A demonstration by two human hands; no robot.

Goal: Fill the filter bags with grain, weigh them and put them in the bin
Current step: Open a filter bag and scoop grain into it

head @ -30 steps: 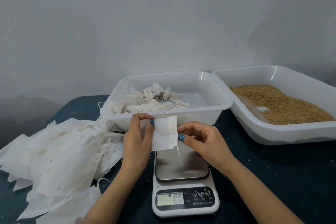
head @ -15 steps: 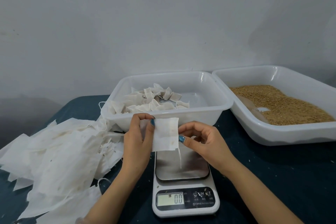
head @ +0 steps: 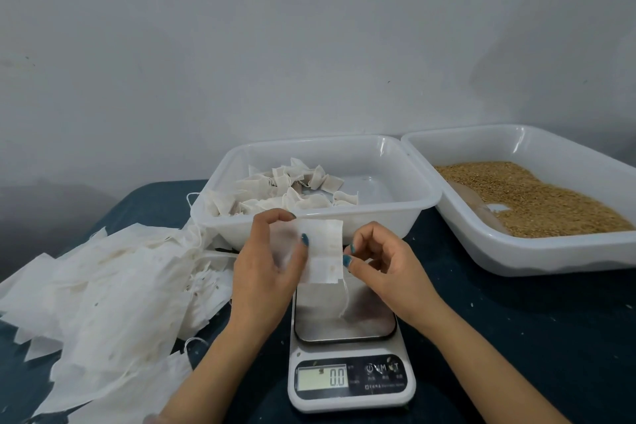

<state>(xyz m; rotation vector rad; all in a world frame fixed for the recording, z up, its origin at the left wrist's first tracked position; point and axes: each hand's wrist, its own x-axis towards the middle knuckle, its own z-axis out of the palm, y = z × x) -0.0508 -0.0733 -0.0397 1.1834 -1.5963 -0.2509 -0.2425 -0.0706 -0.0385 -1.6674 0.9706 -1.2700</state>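
An empty white filter bag (head: pixel 323 251) hangs above the digital scale (head: pixel 347 368), its drawstring dangling toward the steel pan. My left hand (head: pixel 266 272) pinches the bag's left side between thumb and fingers. My right hand (head: pixel 382 265) pinches its right edge with curled fingers. The scale reads 0.0. Behind the bag stands the white bin (head: pixel 395 217) holding several filled bags (head: pixel 292 189). A second white bin (head: pixel 537 251) at the right holds brown grain (head: pixel 537 200).
A loose heap of empty filter bags (head: pixel 110 289) covers the dark blue table (head: pixel 516 337) at the left. A grey wall rises right behind both bins. A pale scoop lies half buried in the grain.
The bag has shifted slightly in my hands; my left thumb now lies further across its face. Both hands stay in the same place above the scale.
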